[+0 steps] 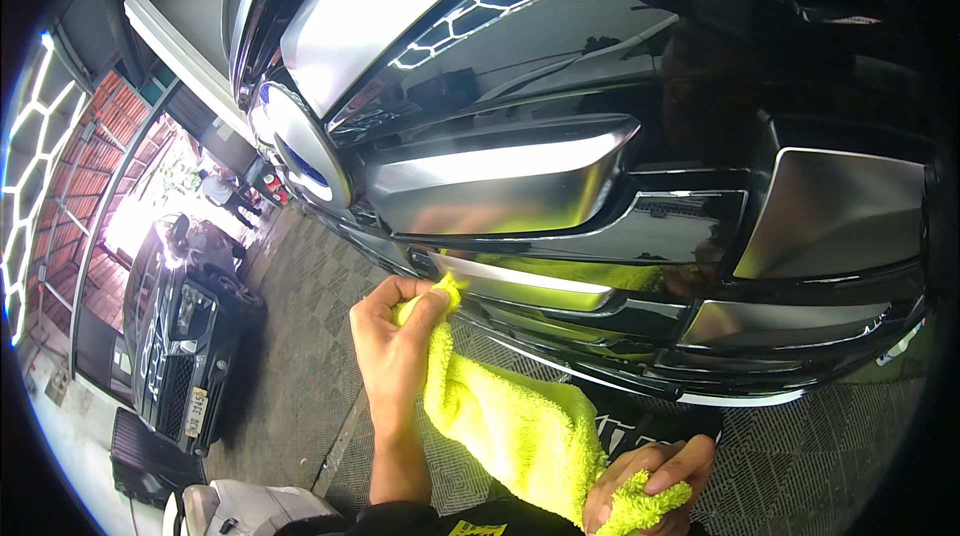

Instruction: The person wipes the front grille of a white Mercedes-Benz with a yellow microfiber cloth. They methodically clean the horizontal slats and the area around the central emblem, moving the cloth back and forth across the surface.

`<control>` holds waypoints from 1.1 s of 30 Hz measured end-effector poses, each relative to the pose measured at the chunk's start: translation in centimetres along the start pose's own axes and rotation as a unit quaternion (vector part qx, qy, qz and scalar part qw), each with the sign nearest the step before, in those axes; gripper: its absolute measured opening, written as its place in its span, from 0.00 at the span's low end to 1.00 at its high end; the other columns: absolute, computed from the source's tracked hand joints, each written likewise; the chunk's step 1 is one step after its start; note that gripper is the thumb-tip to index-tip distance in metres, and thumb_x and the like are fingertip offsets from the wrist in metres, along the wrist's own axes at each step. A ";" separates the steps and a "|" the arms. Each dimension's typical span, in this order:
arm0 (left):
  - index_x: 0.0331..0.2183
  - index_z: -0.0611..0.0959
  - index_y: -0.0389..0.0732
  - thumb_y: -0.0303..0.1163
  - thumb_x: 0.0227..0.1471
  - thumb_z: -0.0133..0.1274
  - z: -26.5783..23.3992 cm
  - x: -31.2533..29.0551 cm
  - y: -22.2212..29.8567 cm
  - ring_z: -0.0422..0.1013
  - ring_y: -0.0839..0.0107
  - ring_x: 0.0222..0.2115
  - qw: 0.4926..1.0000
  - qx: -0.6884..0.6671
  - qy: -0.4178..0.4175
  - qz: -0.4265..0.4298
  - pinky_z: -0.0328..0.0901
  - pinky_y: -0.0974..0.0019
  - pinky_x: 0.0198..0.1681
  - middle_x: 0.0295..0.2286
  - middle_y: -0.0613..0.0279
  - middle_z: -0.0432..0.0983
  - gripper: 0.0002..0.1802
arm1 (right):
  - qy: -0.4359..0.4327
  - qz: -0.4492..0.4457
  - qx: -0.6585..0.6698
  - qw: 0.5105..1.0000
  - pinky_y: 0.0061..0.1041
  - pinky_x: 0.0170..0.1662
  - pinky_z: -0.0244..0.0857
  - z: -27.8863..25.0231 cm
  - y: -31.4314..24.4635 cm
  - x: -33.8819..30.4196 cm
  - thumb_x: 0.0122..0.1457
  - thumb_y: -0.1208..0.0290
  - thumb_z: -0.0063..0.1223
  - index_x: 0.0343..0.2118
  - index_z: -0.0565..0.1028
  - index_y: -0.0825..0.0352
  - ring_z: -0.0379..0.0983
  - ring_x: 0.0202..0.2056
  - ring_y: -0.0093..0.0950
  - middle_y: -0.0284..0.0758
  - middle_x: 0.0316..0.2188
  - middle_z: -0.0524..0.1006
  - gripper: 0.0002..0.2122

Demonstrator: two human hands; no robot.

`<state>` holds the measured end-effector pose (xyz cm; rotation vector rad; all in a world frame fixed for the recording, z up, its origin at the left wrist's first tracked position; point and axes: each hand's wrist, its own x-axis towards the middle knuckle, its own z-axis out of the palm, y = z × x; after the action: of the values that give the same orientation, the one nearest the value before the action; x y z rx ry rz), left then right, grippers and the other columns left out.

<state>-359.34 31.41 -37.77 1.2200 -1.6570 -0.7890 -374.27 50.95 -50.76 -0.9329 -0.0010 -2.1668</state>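
Observation:
A fluffy yellow-green microfiber towel point(515, 416) hangs stretched between my two hands. My left hand point(395, 331) pinches one end between thumb and fingers, close to the lower trim of a glossy black car front point(700, 226). Lower right, near my body, my right hand point(655, 481) is closed around the other end, and a bunched tuft sticks out of it. Silvery trim pieces point(530, 281) and a round badge point(300, 148) are set in the black panel. The towel's colour reflects in the shiny surfaces. Whether the left fingertips touch the car, I cannot tell.
Grey patterned tiles point(300, 336) cover the floor. Left of me stands another dark car point(185, 346). Farther back a person point(225, 196) stands near the bright doorway. A light-coloured covered object point(250, 501) is at lower left. Hexagonal lights point(40, 156) glow at the far left.

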 end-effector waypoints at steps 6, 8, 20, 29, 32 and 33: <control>0.30 0.86 0.30 0.28 0.53 0.64 0.2 -0.1 0.3 0.72 0.80 0.23 0.999 -0.030 0.002 -0.014 0.65 0.74 0.30 0.24 0.63 0.82 0.09 | 0.003 0.004 -0.008 1.000 0.30 0.28 0.77 -0.5 -0.1 -0.1 0.65 0.73 0.64 0.49 0.63 0.73 0.79 0.27 0.35 0.50 0.35 0.77 0.20; 0.30 0.86 0.29 0.28 0.53 0.64 0.4 -0.3 0.4 0.72 0.80 0.23 1.000 0.001 0.019 0.005 0.65 0.73 0.29 0.23 0.63 0.82 0.10 | 0.016 -0.001 0.010 1.000 0.30 0.28 0.77 -0.6 -0.1 -0.2 0.65 0.73 0.64 0.50 0.63 0.73 0.79 0.27 0.35 0.50 0.36 0.76 0.20; 0.31 0.86 0.28 0.30 0.52 0.63 1.5 -1.1 1.6 0.71 0.77 0.20 0.977 0.185 0.086 0.068 0.67 0.69 0.29 0.20 0.60 0.80 0.11 | 0.007 -0.004 0.017 1.000 0.31 0.27 0.78 -1.3 -1.2 -0.8 0.66 0.73 0.63 0.50 0.63 0.73 0.80 0.28 0.35 0.50 0.37 0.76 0.20; 0.31 0.87 0.28 0.31 0.54 0.63 1.7 -1.6 0.3 0.72 0.77 0.24 0.995 0.046 0.087 0.009 0.66 0.71 0.31 0.23 0.62 0.81 0.13 | 0.042 0.024 0.021 0.999 0.32 0.27 0.78 -1.4 -2.3 -2.1 0.64 0.74 0.66 0.49 0.63 0.73 0.79 0.27 0.35 0.49 0.36 0.76 0.20; 0.31 0.87 0.28 0.31 0.55 0.63 1.6 -1.8 0.3 0.72 0.77 0.24 0.997 0.011 0.077 -0.013 0.66 0.70 0.30 0.24 0.62 0.81 0.13 | 0.030 0.018 0.039 0.999 0.32 0.27 0.78 -1.4 -2.7 -2.3 0.64 0.75 0.65 0.49 0.63 0.74 0.79 0.28 0.35 0.49 0.35 0.76 0.20; 0.31 0.87 0.28 0.31 0.55 0.63 1.6 -1.9 0.4 0.72 0.77 0.24 0.996 0.021 0.079 -0.018 0.66 0.70 0.30 0.24 0.62 0.81 0.13 | 0.021 0.013 0.047 0.999 0.32 0.27 0.78 -1.5 -2.9 -2.3 0.64 0.76 0.65 0.50 0.63 0.75 0.79 0.28 0.34 0.49 0.36 0.76 0.20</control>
<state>-360.80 33.35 -38.58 1.3104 -1.5332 -0.6631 -376.03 54.14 -52.47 -0.8293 -0.0704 -2.1429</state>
